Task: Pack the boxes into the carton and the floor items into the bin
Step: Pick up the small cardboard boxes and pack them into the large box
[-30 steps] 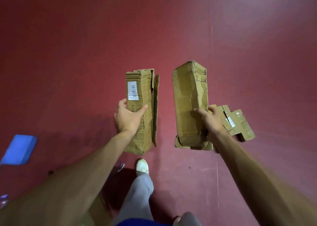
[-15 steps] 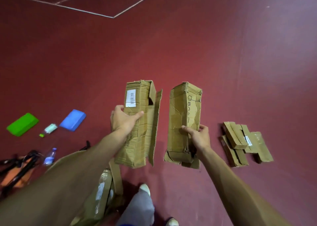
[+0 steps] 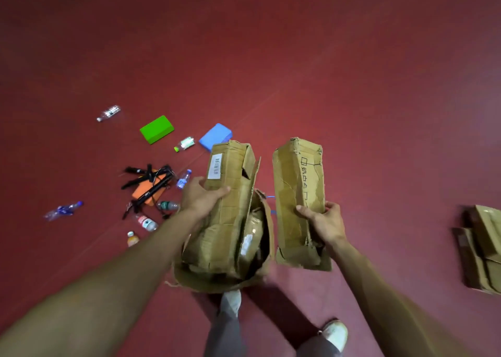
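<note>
Boxes of worn brown cardboard are held one per hand at frame centre, both upright and side by side with a narrow gap between them. The left hand point(image 3: 202, 196) grips the labelled box point(image 3: 230, 199), thumb laid across the front face and fingers round the left edge, just below a white barcode label; a loose flap hangs open along the box's right side. The lower end of this box overlaps the mouth of the carton point(image 3: 217, 284), which sits open on the red floor point(image 3: 352, 85) at lower centre. Motion blur hides whether the box touches anything inside. A packed box point(image 3: 252, 234) with a white sticker already stands in the carton, just right of the labelled box. The right hand point(image 3: 322, 222) grips the marked box point(image 3: 295, 188) near its lower half, thumb on the front and fingers curled round the right edge; this box carries black handwritten characters and is held clear of the carton, to its right. A stack of boxes point(image 3: 482, 248) lies on the floor at the right edge of the frame. Floor items are scattered at centre left: a green block point(image 3: 156, 129), a blue block point(image 3: 215, 137), a small green-capped bottle point(image 3: 185, 143) between them, a clear bottle point(image 3: 109, 113) further up left, a black tripod point(image 3: 149, 186) across an orange pad point(image 3: 141, 194), several plastic bottles point(image 3: 145, 222) near it, and a crushed blue bottle point(image 3: 63, 210) further left. Two white shoes point(image 3: 336, 332) show at the bottom — one touching the carton's near rim.
</note>
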`<state>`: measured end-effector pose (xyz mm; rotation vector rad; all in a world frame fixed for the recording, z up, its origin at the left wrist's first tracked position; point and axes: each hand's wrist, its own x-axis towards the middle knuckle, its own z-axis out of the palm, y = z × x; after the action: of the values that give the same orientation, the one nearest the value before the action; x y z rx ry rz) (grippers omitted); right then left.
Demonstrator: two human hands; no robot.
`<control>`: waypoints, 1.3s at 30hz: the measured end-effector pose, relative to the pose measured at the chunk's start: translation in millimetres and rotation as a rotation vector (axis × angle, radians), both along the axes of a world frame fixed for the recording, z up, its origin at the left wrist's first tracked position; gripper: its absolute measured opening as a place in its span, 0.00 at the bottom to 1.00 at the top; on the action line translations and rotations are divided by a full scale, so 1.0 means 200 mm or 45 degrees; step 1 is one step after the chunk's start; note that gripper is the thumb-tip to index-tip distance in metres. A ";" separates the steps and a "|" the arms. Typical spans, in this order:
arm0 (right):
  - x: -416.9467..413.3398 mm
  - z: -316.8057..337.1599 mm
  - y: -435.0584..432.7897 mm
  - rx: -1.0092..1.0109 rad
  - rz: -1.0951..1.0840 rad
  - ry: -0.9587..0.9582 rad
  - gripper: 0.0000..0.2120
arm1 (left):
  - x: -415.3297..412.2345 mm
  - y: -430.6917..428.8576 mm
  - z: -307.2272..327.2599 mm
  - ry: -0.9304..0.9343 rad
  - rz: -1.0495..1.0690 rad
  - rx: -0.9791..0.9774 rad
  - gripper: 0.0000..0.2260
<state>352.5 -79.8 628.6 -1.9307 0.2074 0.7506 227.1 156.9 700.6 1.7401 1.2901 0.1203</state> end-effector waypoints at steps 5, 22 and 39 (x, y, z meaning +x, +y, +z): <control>-0.23 -0.08 0.37 -0.120 -0.004 0.052 0.37 | -0.25 0.45 -0.14 0.078 0.010 -0.103 0.34; -0.39 -0.10 0.44 -0.154 0.092 0.203 0.22 | -0.17 0.39 -0.22 0.092 -0.292 -0.248 0.15; 0.06 0.36 -1.66 0.121 -0.592 -0.154 0.03 | 0.84 -1.81 0.11 -0.023 -1.298 -0.202 0.09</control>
<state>363.8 -411.1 700.0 -1.7386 0.5149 0.3277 395.6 -205.0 722.7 2.0352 0.2704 -0.5315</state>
